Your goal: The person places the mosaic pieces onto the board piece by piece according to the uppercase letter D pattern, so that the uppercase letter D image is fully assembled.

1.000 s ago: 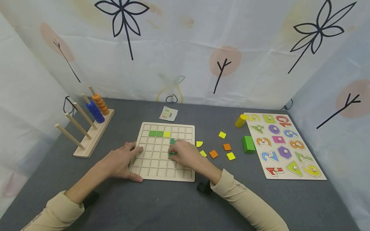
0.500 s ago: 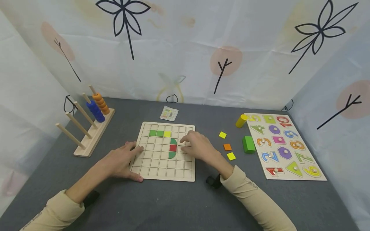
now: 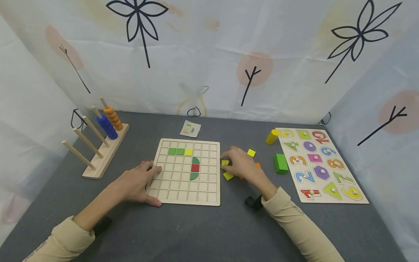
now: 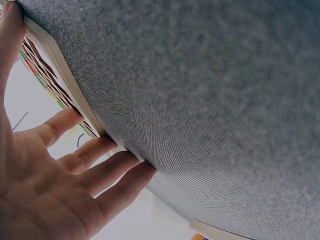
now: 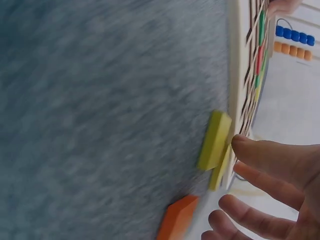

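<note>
A pale wooden grid board [image 3: 207, 198] lies on the table. It holds green squares [image 3: 176, 151], a yellow square [image 3: 188, 152], a red square [image 3: 195, 167] and green quarter-round tiles [image 3: 194, 176]. My left hand [image 3: 134, 183] rests at the board's left edge, its thumb by the near corner and fingertips along the side. Right of the board, my right hand [image 3: 242, 163] reaches over loose tiles. Its thumb and index finger are apart, right at a yellow quarter-round tile [image 3: 225, 162]. A yellow tile [image 5: 213, 142] and an orange tile [image 5: 177, 220] lie near those fingers.
A small pattern card [image 3: 190, 128] lies behind the board. At left stands a peg rack [image 3: 108, 153] with blue and orange beads. To the right are a yellow cylinder [image 3: 272, 137], a green block [image 3: 280, 163] and a number-and-shape puzzle board [image 3: 307, 145].
My right hand has left the grid, uncovering the red square and green quarter-rounds, and moved right to the loose tiles. My left hand stays at the board's edge.
</note>
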`<state>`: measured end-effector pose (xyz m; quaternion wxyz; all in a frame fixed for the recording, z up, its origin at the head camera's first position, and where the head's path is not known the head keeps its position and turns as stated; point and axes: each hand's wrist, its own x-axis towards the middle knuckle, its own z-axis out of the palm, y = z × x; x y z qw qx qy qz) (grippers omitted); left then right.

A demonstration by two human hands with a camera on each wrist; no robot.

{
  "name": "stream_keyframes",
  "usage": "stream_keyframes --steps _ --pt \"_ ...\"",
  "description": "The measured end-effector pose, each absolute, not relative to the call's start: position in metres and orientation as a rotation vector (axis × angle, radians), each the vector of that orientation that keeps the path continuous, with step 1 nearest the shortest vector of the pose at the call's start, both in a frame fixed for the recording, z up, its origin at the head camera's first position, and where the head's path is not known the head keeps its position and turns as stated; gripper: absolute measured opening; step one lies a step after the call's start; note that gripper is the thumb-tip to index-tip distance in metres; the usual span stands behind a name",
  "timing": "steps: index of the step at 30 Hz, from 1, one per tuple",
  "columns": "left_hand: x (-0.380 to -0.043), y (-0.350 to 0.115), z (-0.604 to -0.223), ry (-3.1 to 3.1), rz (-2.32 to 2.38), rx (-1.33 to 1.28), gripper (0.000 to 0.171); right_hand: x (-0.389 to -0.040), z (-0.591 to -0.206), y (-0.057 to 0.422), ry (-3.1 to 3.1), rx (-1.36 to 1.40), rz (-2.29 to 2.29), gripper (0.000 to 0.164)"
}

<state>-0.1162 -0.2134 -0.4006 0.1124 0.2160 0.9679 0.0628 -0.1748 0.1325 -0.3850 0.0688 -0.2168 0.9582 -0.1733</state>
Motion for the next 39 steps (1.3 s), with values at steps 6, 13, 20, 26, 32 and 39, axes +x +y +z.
stream_keyframes --steps 6,13,20,26,32,39 --pt "-0.116 -0.213 -0.400 2.837 0.186 0.633 0.114 -0.176 -0.390 0.137 2.856 -0.619 -0.530 0.034" --pt "-0.116 -0.213 -0.400 2.835 0.196 0.630 0.115 -0.176 -0.392 0.137 2.865 -0.633 -0.522 0.033" --pt "-0.116 -0.213 -0.401 2.831 0.197 0.623 0.115 -0.175 -0.395 0.136 2.884 -0.650 -0.547 0.031" --pt "-0.116 -0.213 -0.402 2.833 0.195 0.625 0.115 -0.174 -0.395 0.134 2.898 -0.661 -0.547 0.027" --pt "-0.116 -0.213 -0.402 2.837 0.190 0.631 0.115 -0.171 -0.392 0.131 2.910 -0.646 -0.551 0.027" --pt "-0.116 -0.213 -0.401 2.843 0.185 0.638 0.114 -0.166 -0.384 0.121 2.899 -0.637 -0.580 0.027"
